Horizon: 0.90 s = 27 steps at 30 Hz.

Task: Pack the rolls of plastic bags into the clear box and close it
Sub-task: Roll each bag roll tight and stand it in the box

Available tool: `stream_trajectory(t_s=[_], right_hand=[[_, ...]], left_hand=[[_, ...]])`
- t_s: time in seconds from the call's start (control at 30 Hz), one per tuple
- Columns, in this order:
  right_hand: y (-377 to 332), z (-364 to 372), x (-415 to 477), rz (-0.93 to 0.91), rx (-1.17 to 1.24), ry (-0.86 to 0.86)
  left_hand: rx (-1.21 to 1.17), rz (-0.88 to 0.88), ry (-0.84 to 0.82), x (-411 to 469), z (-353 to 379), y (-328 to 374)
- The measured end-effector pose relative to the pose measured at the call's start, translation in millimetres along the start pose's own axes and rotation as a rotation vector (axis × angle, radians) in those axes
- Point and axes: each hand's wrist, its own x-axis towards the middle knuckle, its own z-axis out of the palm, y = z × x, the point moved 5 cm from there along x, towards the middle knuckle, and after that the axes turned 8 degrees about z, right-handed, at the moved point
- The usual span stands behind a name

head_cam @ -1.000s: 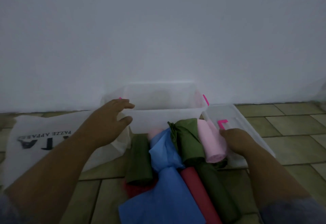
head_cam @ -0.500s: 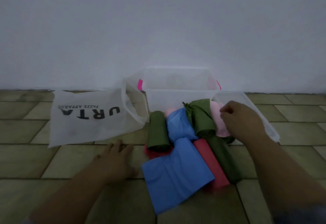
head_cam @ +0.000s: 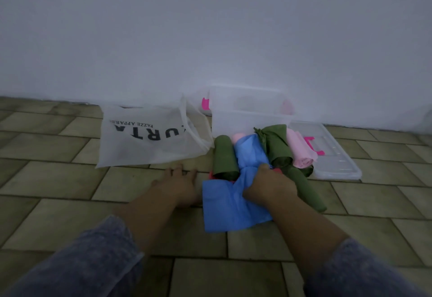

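Note:
The clear box (head_cam: pixel 247 122) with pink latches stands open against the wall, and I see no rolls inside it. Its clear lid (head_cam: pixel 336 159) lies flat on the floor to the right. In front of the box is a heap of rolls: a green roll (head_cam: pixel 225 157) on the left, a partly unrolled blue roll (head_cam: pixel 230 203), another green roll (head_cam: pixel 277 143), a pink roll (head_cam: pixel 299 150), and a long green roll (head_cam: pixel 306 188). My right hand (head_cam: pixel 268 185) is shut on the blue roll's loose plastic. My left hand (head_cam: pixel 178 185) rests flat on the floor beside the heap.
A white fabric bag (head_cam: pixel 149 136) with black lettering lies on the floor left of the box. The white wall (head_cam: pixel 210 28) rises right behind the box. Green-brown floor tiles (head_cam: pixel 70 203) stretch to the left and front.
My right hand left the pink roll and came down onto the blue roll, gripping it. My left hand stays flat on the floor, having dropped there from the box rim earlier.

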Motion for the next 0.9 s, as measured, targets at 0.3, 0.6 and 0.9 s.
stream_trajectory(t_s=[0.3,0.6,0.9], right_hand=[[-10,-17,-16,-0.055,-0.030,-0.263],[-75,-103,-44,-0.467,0.119,0.592],[-87,20,-83,-0.676,0.025,0.447]], left_hand=[[-0.796,0.073,0.258,-39,-53,-1],[-2.140,0.245,-0.117,-51,-73,59],[-1.545,0.379,0.342,-65,-122,4]])
